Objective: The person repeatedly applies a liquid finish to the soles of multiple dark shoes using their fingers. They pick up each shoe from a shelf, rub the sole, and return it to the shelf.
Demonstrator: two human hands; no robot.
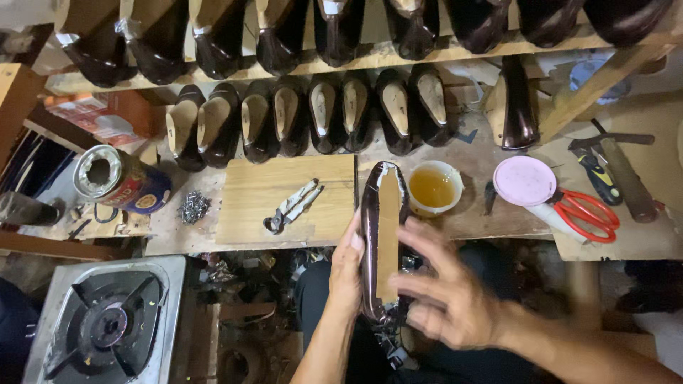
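Over the lap, the left hand (346, 267) clasps a glossy dark shoe upper on its last (382, 238), sole-board up; the right hand (445, 288) hovers spread-fingered beside it — blurred, gripping nothing. Stiff and probably slick — best held by its sides. Just beyond stand a glue cup (434, 188), pincers (292, 206) and red scissors (587, 213).

A round tin (121, 181) with a red and blue label lies on its side on the bench, far left of the fingers (427, 245). An orange-red carton (99, 114) sits behind it, beneath the shelf.
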